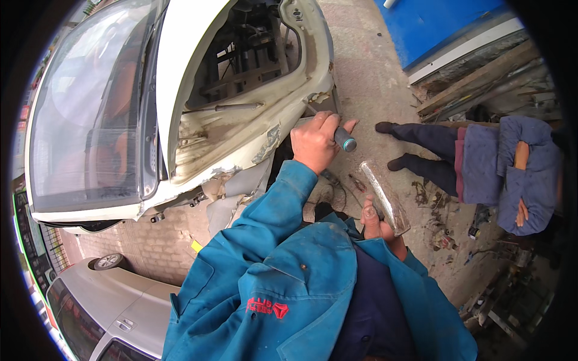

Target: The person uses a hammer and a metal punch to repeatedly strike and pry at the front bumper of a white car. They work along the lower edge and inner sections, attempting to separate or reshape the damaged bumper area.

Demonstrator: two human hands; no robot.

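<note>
My left hand [315, 142] is wrapped round the dark handle of a screwdriver [345, 139], which has a teal ring near its butt end. Its thin shaft points to the chipped, torn edge of a white vehicle's body panel [299, 99]; whether the tip touches it I cannot tell. Lower and to the right, my right hand [378, 221] grips a long, flat, worn metal bar [385, 197], shiny along one face. The bar slants up and left, apart from the screwdriver. Cracked filler and peeling paint show on the panel around an opening with dark inner parts.
A windshield [90, 108] lies to the left of the opening. A silver car [129, 295] stands at lower left. At right, a person [481, 159] stands with folded arms, near wooden planks [481, 75] and a blue panel [439, 27]. Debris [442, 237] litters the ground.
</note>
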